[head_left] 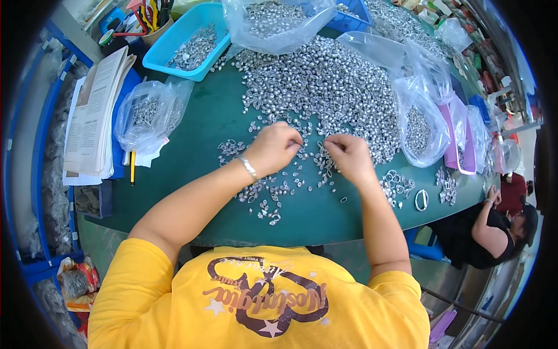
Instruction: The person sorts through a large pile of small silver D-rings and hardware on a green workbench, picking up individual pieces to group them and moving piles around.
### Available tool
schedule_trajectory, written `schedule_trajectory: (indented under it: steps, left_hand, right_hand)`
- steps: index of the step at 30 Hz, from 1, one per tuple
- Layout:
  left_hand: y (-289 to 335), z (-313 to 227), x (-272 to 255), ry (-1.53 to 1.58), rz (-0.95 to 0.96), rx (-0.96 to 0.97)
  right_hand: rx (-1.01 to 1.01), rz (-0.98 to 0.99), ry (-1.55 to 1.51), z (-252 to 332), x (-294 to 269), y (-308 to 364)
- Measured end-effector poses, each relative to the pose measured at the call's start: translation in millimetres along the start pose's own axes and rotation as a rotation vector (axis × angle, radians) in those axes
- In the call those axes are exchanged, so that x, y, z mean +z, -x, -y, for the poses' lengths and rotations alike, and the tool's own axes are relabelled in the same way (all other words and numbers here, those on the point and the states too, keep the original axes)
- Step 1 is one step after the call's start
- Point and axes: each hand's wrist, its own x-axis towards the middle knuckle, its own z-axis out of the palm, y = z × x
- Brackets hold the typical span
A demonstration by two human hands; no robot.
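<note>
A large heap of small silvery metal pieces (325, 87) covers the middle of the green table (192, 139). At the heap's near edge my left hand (273, 150) is closed in a pinch, a silver bracelet on its wrist. Facing it across a narrow gap, my right hand (352, 156) pinches too, thumb against fingers. Whatever lies between the fingertips of either hand is too small or hidden to make out. Loose silvery pieces (267, 189) lie scattered below and beside my left wrist, and a few more sit between the two hands.
Top left stands a turquoise basket (152, 57) of metal parts, beside an open plastic bag (279, 41). Another bag (415, 131) and a purple bin (462, 160) stand right. Papers (96, 110) lie left. A person (494, 230) sits at the far right.
</note>
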Motion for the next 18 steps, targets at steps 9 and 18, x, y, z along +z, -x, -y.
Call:
schedule_trajectory:
  steps: [9,18]
  left_hand:
    - [-4,5,8,0.050,0.049,-0.024]
    - [26,-12,-25,1.395,0.074,-0.707]
  right_hand:
    - [0.214,0.039,-0.501,2,-16,9]
    - [0.055,0.024,-0.153,-16,-7,54]
